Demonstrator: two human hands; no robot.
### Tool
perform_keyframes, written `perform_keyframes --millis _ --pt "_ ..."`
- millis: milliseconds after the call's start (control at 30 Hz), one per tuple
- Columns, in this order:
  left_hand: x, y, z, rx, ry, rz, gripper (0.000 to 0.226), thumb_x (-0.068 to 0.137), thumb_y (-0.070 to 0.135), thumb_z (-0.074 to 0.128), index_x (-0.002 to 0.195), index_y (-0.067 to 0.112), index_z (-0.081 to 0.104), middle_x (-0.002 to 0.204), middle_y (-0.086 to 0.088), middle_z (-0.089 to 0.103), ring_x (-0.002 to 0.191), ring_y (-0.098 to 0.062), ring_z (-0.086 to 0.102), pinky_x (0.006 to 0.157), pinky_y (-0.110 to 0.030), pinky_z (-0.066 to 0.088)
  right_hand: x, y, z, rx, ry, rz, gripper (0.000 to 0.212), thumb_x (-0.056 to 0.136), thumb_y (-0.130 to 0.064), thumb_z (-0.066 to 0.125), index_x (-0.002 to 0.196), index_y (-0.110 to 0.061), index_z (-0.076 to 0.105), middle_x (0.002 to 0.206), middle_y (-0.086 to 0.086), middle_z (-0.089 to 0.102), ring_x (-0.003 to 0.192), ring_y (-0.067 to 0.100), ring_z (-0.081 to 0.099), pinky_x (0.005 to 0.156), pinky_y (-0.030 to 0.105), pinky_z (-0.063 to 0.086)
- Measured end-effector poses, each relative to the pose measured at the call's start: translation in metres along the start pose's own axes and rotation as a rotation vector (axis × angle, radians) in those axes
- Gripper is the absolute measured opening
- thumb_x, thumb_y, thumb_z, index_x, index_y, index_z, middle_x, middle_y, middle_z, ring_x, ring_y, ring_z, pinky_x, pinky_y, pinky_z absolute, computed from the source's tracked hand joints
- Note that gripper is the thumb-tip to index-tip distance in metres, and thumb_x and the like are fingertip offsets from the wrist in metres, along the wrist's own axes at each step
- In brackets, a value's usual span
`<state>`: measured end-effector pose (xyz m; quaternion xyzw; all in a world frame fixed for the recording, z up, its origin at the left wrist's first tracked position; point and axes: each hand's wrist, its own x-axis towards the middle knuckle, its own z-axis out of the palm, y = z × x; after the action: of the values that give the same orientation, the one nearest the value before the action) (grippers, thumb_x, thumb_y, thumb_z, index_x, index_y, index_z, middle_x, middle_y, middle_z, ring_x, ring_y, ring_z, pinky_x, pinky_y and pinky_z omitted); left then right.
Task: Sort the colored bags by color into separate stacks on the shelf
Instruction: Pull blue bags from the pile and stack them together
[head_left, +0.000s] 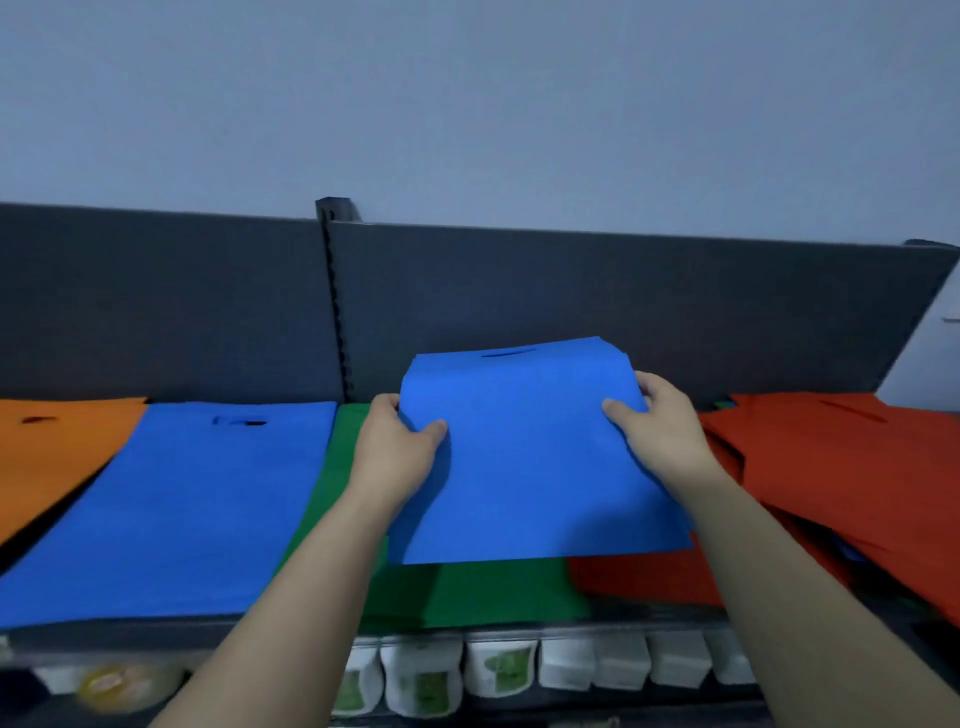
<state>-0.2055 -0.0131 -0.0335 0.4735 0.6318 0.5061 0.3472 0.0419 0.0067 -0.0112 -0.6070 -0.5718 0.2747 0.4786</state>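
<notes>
A gray wall is rising behind the shelf (156, 631). I am holding a blue bag (524, 457) up over the green stack (467, 592), my left hand (397, 447) pinching one side and my right hand (662, 431) pinching the other. The blue stack (197, 499) is lying just to the left. I think I should be keeping the bag flat, sliding it left, and lining up the handle holes before letting go.

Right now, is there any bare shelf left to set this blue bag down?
Hardly any. Orange stack, blue stack, green stack and red pile cover the shelf edge to edge. Only a dark sliver shows at the front left, between orange and blue.
</notes>
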Motion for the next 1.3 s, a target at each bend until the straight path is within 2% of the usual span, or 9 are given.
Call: perform_keyframes --millis 100,333,533,733,900,1000,1067,1200,1300 --pt "0.001 -0.015 -0.046 0.036 0.044 -0.035 0.033 0.088 0.024 0.063 0.114 0.017 0.045 0.102 0.003 0.058 0.088 -0.018 0.061 0.071 -0.035 0.051 -0.011 -0.017 0.043 0.006 -0.057 0.004 0.017 0.090 -0.014 0.058 0.103 -0.023 0.058 0.091 -0.009 0.066 0.086 0.020 0.068 0.079 0.044 0.056" --pt "-0.003 -0.048 -0.132 0.109 0.174 -0.119 0.045 0.091 0.025 0.062 0.129 0.011 0.042 0.113 -0.002 0.054 0.090 -0.023 0.056 0.073 -0.037 0.047 -0.026 -0.043 0.138 0.024 -0.203 0.003 0.019 0.089 -0.014 0.058 0.107 -0.018 0.060 0.099 -0.002 0.069 0.085 0.020 0.068 0.073 0.040 0.056" --pt "0.003 -0.081 -0.200 0.191 0.232 -0.224 0.067 0.091 0.030 0.062 0.146 0.012 0.028 0.144 -0.008 0.042 0.121 -0.033 0.051 0.095 -0.047 0.047 -0.045 -0.061 0.213 0.018 -0.323 0.030 0.015 0.089 -0.015 0.056 0.103 -0.019 0.057 0.096 -0.001 0.067 0.087 0.027 0.068 0.072 0.041 0.056" --pt "0.025 -0.102 -0.263 0.326 0.209 -0.259 0.047 0.091 0.026 0.062 0.131 0.009 0.044 0.126 -0.010 0.055 0.102 -0.032 0.058 0.082 -0.044 0.050 -0.062 -0.077 0.277 -0.101 -0.407 0.061 0.011 0.090 -0.017 0.057 0.100 -0.016 0.057 0.095 0.002 0.067 0.084 0.026 0.069 0.069 0.039 0.056" --pt "0.053 -0.121 -0.301 0.483 0.147 -0.250 0.052 0.091 0.026 0.062 0.135 0.006 0.043 0.127 -0.013 0.055 0.105 -0.034 0.057 0.081 -0.044 0.050 -0.071 -0.076 0.319 -0.247 -0.442 0.121 0.024 0.082 -0.022 0.062 0.098 -0.004 0.061 0.095 0.012 0.069 0.083 0.030 0.069 0.067 0.041 0.056" --pt "0.065 -0.136 -0.311 0.582 0.070 -0.263 0.052 0.091 0.028 0.062 0.134 0.005 0.043 0.118 -0.014 0.058 0.094 -0.032 0.057 0.073 -0.041 0.049 -0.075 -0.071 0.334 -0.371 -0.438 0.151 0.025 0.078 -0.023 0.063 0.081 0.000 0.054 0.080 0.013 0.065 0.065 0.027 0.060 0.055 0.031 0.042" --pt "0.071 -0.142 -0.314 0.617 0.029 -0.258 0.048 0.091 0.027 0.062 0.129 0.002 0.047 0.116 -0.015 0.058 0.094 -0.032 0.057 0.074 -0.040 0.049 -0.079 -0.072 0.340 -0.465 -0.402 0.161 0.029 0.081 -0.021 0.062 0.069 -0.010 0.039 0.068 0.006 0.047 0.061 0.022 0.044 0.052 0.028 0.031" --pt "0.082 -0.145 -0.313 0.631 -0.009 -0.188 0.055 0.093 0.021 0.060 0.140 0.002 0.037 0.137 -0.016 0.048 0.116 -0.035 0.051 0.077 -0.034 0.043 -0.079 -0.074 0.347 -0.616 -0.354 0.124 0.019 0.086 -0.023 0.058 0.078 -0.011 0.045 0.081 0.006 0.054 0.079 0.028 0.057 0.068 0.033 0.045" --pt "0.088 -0.147 -0.312 0.683 -0.028 -0.148 0.049 0.094 0.019 0.058 0.136 0.000 0.040 0.135 -0.016 0.050 0.113 -0.034 0.052 0.077 -0.034 0.042 -0.080 -0.075 0.347 -0.729 -0.369 0.078 0.019 0.090 -0.025 0.054 0.100 -0.009 0.053 0.094 0.007 0.057 0.101 0.029 0.058 0.081 0.033 0.038"
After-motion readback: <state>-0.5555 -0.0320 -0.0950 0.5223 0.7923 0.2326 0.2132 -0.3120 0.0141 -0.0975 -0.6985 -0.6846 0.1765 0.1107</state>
